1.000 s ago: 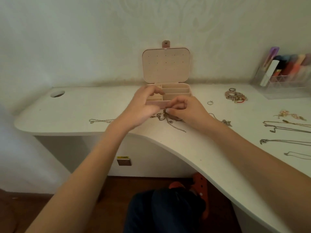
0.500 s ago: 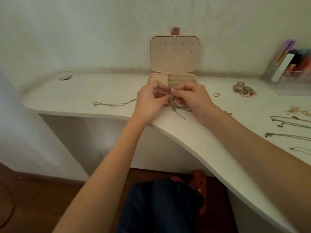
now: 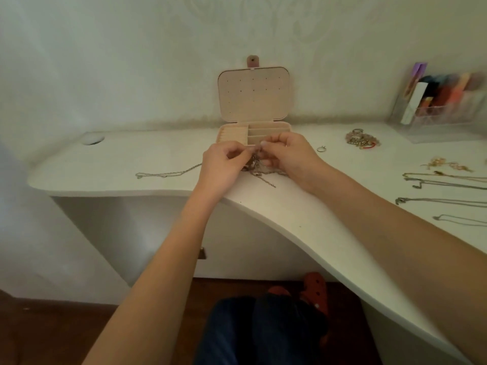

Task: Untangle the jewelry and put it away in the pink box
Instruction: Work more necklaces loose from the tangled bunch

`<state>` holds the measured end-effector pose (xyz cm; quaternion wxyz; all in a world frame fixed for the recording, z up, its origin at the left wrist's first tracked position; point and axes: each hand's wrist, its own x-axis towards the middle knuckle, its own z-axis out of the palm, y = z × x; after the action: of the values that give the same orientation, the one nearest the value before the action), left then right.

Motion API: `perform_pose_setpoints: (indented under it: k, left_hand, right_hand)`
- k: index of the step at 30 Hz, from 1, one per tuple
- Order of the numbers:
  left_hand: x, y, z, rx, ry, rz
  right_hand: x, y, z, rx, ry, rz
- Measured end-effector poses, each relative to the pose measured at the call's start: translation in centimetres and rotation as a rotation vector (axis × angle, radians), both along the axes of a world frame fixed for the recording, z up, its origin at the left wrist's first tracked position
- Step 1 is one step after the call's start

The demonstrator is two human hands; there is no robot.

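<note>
Both grips pinch the tangled chains [image 3: 259, 168]: left hand [image 3: 224, 164], right hand [image 3: 290, 155], just in front of the open pink box [image 3: 254, 96] on the counter [image 3: 126, 164]. You should tease links apart gently, never yanking. Count: one tangle, one box, four straightened chains [image 3: 445, 189] at right, one ring [image 3: 321, 148].

A white desk [image 3: 131, 164] with a curved front edge lies under the fingers, a round cable hole [image 3: 92, 139] far to their left. Far right of the fingers, against the wall, stands a clear organizer [image 3: 445, 111] holding blurred coloured items. Below, red slippers [image 3: 313, 291] rest on dark wooden floor [image 3: 52, 335].
</note>
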<state>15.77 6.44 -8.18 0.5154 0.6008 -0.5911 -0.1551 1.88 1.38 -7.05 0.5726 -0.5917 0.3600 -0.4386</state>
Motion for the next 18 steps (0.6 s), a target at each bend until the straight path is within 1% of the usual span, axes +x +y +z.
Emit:
perform_pose_setpoints:
  k: [4, 9, 11, 15, 18]
  left_hand:
    - [0.23, -0.26, -0.07, 0.022, -0.034, -0.045]
    - [0.34, -0.57, -0.3, 0.034, -0.076, -0.037]
    - [0.45, -0.74, -0.45, 0.051, -0.086, -0.035]
    - [0.61, -0.87, -0.58, 0.057, -0.068, -0.044]
    - [0.41, -0.76, -0.48, 0.068, -0.027, -0.05]
  right_hand:
    - [-0.18, -0.21, -0.44, -0.123, 0.131, 0.054]
    - [-0.54, -0.51, -0.7, -0.142, 0.128, 0.087]
    - [-0.38, -0.39, -0.71, -0.173, 0.151, 0.067]
    - [0.14, -0.18, -0.48, -0.249, 0.239, -0.061]
    - [0.41, -0.13, -0.27, -0.209, 0.24, -0.053]
